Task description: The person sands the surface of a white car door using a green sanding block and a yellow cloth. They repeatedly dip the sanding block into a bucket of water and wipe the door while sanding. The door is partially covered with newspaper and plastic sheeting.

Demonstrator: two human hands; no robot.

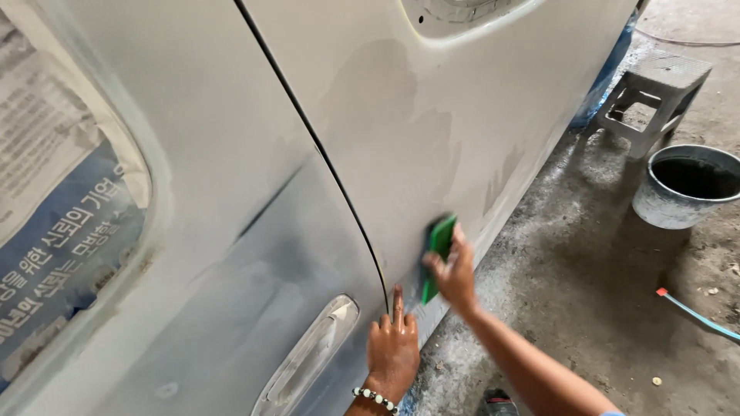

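So the whole left and middle of the shot is a car body panel, pale grey-white and dull, with cloudy darker patches and a thin black door gap running down it. The window at far left is masked off with newspaper, and there's a taped-over door handle low down. The floor is rough, dusty concrete; a grey plastic step stool and a grey bucket sit off to the right, plus a thin blue hose on the ground. The green sanding block is flat against the panel, low and just right of the door gap, looks slightly blurred. The right hand has its fingers wrapped around the block's edge. The left hand, beaded bracelet on the wrist, holds nothing, mostly curled with one finger straight, resting on the panel by the gap.
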